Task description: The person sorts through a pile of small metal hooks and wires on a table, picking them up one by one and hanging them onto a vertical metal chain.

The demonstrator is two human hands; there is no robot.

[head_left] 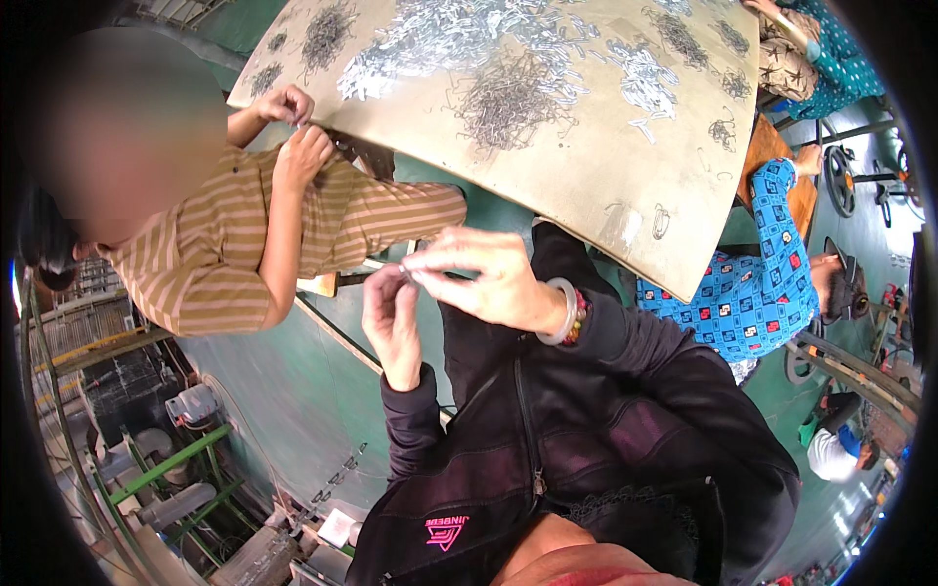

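Note:
In front of my dark zip jacket, off the near edge of the table, my two hands meet fingertip to fingertip. My left hand (pixel 393 322) has its thumb and fingers pinched together. My right hand (pixel 493 281), with a pale bangle (pixel 567 311) and a beaded bracelet at the wrist, comes in from the right, also pinching. Between the tips is a tiny piece, mostly hidden and too small to name. On the beige table (pixel 576 190) beyond lie a heap of dark bent wire pieces (pixel 500 105) and a wide spread of silvery elongated metal pieces (pixel 415 49).
A co-worker in striped clothes (pixel 332 210) sits at left, hands together by the table edge. Another in a blue patterned top (pixel 728 303) is at right, and a dotted teal sleeve (pixel 840 59) shows at far right. Machinery with a green frame (pixel 171 464) stands lower left.

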